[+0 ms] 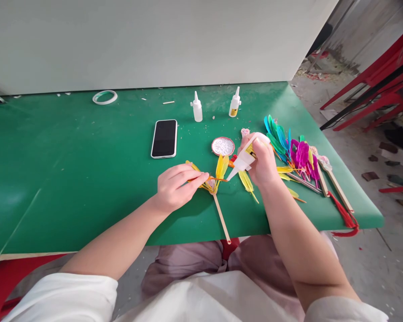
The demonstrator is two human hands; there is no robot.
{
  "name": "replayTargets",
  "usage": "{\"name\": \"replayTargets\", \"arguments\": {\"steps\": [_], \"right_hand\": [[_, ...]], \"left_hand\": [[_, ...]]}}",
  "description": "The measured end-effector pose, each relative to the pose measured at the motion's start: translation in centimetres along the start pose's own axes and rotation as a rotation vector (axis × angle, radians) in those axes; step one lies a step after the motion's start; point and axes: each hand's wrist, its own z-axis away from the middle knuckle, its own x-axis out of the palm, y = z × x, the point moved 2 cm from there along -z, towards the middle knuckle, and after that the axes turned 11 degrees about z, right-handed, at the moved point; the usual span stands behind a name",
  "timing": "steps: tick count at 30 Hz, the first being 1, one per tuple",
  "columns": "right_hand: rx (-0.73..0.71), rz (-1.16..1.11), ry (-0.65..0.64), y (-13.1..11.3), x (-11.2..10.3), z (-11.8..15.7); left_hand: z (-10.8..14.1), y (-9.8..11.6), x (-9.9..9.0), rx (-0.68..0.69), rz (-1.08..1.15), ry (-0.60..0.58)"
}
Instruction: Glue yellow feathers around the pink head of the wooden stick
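Observation:
My left hand (177,185) pinches a thin orange feather (218,179) above a fan-like piece with yellow feathers (222,166) and a wooden stick (222,219). My right hand (262,163) is wrapped round a white glue bottle (246,157), tilted down to the left. Its nozzle tip is at the orange feather's right end. The stick lies on the green table (87,179), its lower end at the front edge. A loose yellow-green feather (247,184) lies below my right hand.
Behind my hands are a phone (164,138), a dish of white bits (223,146), two small bottles (197,107) and a tape roll (105,97). Coloured feathers (300,153), sticks (336,185) and a red tassel (345,217) lie at the right. A pale wall (137,44) stands behind the table.

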Motion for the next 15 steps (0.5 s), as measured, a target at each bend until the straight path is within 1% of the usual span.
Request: {"name": "replayTargets", "arguments": {"steps": [3, 5, 15], "right_hand": [[-0.092, 0.047, 0.021, -0.5, -0.5, 0.1], [-0.122, 0.072, 0.023, -0.7, -0.7, 0.2], [-0.163, 0.152, -0.021, -1.3, 0.5, 0.6]], "left_hand": [[0.0, 0.0, 0.0, -0.006, 0.0, -0.008], [0.1, 0.0, 0.1, -0.008, 0.009, -0.011], [0.3, -0.1, 0.1, -0.014, 0.029, -0.026]]}}
